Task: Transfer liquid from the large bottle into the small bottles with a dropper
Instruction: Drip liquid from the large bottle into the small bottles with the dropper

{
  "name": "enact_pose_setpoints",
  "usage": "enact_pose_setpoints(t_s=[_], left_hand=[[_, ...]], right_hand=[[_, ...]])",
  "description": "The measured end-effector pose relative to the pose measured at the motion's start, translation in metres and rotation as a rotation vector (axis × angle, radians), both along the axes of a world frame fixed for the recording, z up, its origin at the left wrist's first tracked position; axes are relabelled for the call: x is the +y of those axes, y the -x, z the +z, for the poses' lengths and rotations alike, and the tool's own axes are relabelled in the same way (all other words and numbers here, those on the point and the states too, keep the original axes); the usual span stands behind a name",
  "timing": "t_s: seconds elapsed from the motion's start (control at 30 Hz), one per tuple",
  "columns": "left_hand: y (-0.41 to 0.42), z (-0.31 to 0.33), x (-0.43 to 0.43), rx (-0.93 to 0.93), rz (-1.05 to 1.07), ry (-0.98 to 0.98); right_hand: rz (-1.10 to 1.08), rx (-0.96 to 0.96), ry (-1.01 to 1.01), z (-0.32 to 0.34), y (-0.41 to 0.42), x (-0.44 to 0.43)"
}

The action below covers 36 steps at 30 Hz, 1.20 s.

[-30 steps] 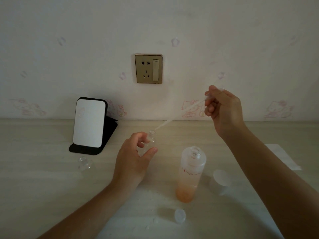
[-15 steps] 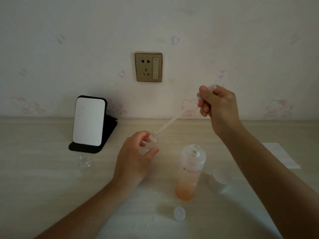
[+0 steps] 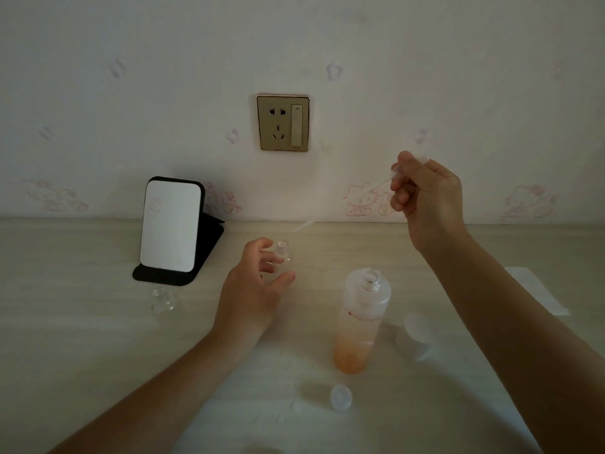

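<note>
The large bottle (image 3: pixel 361 322) stands uncapped at centre right, frosted, with orange liquid in its lower part. My left hand (image 3: pixel 253 290) grips a small clear bottle (image 3: pixel 284 252) that stands on the table. My right hand (image 3: pixel 425 198) pinches the bulb of a clear plastic dropper (image 3: pixel 327 213), raised in the air. The dropper slants down to the left, and its tip hangs a little above and right of the small bottle's mouth. A second small clear bottle (image 3: pixel 163 301) stands by itself to the left.
A black-framed standing mirror (image 3: pixel 170 227) stands at the back left. A white cap (image 3: pixel 417 334) lies right of the large bottle, and a small cap (image 3: pixel 341 396) lies near me. A white sheet (image 3: pixel 537 290) lies at right. A wall socket (image 3: pixel 283 122) is behind.
My right hand has lifted the dropper up and to the right, so its tip has come out of the small bottle's mouth. My left hand has stayed on the bottle.
</note>
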State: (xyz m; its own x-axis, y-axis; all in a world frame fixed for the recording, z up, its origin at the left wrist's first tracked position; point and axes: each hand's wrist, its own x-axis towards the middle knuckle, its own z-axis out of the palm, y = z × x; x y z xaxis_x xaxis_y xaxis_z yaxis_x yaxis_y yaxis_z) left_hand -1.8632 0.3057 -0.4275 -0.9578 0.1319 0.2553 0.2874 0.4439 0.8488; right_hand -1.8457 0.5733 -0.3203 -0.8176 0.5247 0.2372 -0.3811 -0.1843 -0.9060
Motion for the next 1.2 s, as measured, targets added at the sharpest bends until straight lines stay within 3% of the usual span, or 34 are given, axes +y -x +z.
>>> enact_pose_setpoints(t_s=[0.13, 0.23, 0.3, 0.37, 0.5, 0.6, 0.87, 1.2], left_hand=[[-0.003, 0.002, 0.0, 0.003, 0.013, 0.007], [-0.017, 0.017, -0.003, 0.178, 0.047, -0.175], [-0.03, 0.034, -0.007, 0.285, -0.027, -0.305], [-0.044, 0.049, -0.01, 0.263, -0.198, -0.364], [-0.072, 0.065, -0.011, 0.033, -0.638, -0.186], [-0.086, 0.059, -0.002, -0.115, -0.781, 0.021], [-0.091, 0.051, 0.017, -0.038, -0.623, -0.084], [-0.055, 0.062, -0.017, -0.071, -0.367, -0.202]], right_hand=[[0.006, 0.002, -0.006, 0.0, 0.0, -0.002], [0.001, -0.003, -0.003, 0.001, -0.001, -0.001], [-0.002, -0.007, 0.007, 0.002, -0.002, 0.002], [-0.003, -0.01, 0.015, 0.003, -0.002, 0.003], [-0.01, -0.016, 0.03, 0.004, -0.003, 0.005], [-0.013, -0.023, 0.033, 0.004, -0.002, 0.004], [0.008, -0.013, 0.066, 0.007, -0.002, 0.005], [0.07, 0.009, 0.259, 0.011, -0.005, 0.015]])
